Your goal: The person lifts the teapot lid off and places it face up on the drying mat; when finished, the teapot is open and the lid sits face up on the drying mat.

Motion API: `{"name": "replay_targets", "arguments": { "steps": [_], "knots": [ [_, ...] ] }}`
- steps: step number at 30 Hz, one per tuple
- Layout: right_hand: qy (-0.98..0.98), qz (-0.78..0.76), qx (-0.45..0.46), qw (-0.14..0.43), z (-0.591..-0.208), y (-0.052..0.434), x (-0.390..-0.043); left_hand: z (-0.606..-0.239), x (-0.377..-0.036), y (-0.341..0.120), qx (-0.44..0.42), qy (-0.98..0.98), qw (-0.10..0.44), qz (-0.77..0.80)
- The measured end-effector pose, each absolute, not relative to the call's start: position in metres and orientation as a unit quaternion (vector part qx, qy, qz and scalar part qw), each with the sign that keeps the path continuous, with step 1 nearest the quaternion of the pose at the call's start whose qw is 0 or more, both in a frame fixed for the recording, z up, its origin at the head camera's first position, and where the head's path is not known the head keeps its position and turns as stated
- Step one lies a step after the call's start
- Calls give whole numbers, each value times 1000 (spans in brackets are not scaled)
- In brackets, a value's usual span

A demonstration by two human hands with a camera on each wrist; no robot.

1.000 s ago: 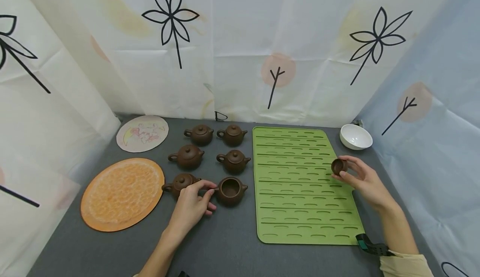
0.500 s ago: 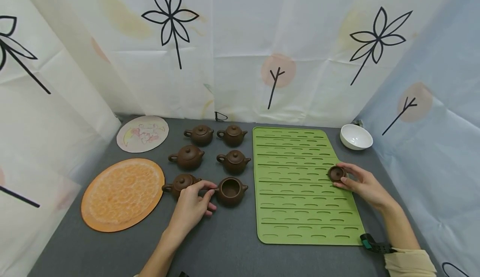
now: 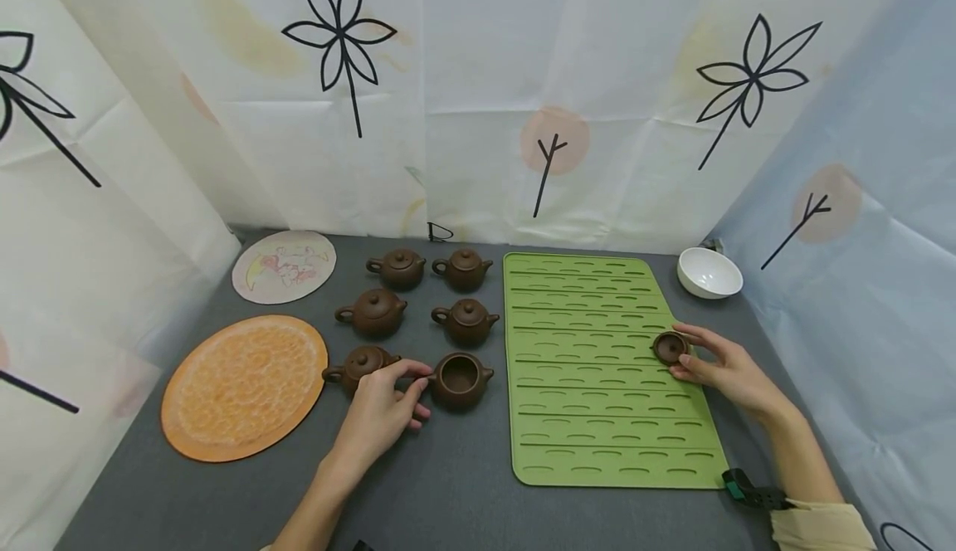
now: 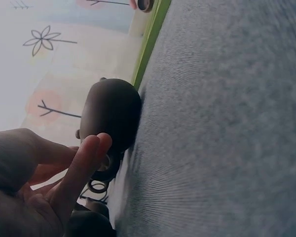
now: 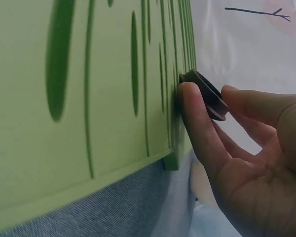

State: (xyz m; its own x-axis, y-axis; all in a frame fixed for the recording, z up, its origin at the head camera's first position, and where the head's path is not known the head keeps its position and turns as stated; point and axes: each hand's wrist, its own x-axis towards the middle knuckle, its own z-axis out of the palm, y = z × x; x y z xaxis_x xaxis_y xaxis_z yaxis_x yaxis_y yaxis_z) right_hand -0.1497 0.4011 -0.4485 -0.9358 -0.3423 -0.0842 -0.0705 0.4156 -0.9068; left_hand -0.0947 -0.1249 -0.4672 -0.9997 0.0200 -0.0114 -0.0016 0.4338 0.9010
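In the head view my left hand (image 3: pixel 384 406) pinches the handle of a brown teapot (image 3: pixel 459 381), which has no lid on and shows its hollow inside. In the left wrist view that teapot's dark body (image 4: pixel 111 113) stands just beyond the thumb and finger. My right hand (image 3: pixel 724 368) holds a small brown teapot lid (image 3: pixel 670 348) by its edge, its hollow underside facing up, at the right side of the green mat (image 3: pixel 590 460). Seen from the right wrist, the lid (image 5: pixel 214 101) sits tilted between thumb and fingers, close against the mat.
Several lidded brown teapots (image 3: pixel 467 321) stand in two columns left of the mat. An orange round mat (image 3: pixel 242 385) and a pale round mat (image 3: pixel 284 266) lie at left. A white bowl (image 3: pixel 709 273) stands at the back right. Patterned cloth walls surround the grey table.
My right hand has lowered toward the near side with the lid, whose hollow underside has turned from facing sideways to facing up. The left hand stays at the teapot's handle.
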Motion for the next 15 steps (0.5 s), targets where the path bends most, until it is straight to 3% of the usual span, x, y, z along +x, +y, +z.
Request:
{"name": "replay_targets", "arguments": {
  "steps": [15],
  "knots": [
    [858, -488, -141, 73, -416, 390, -143, -452, -104, -140, 50, 848, 30, 527]
  ]
}}
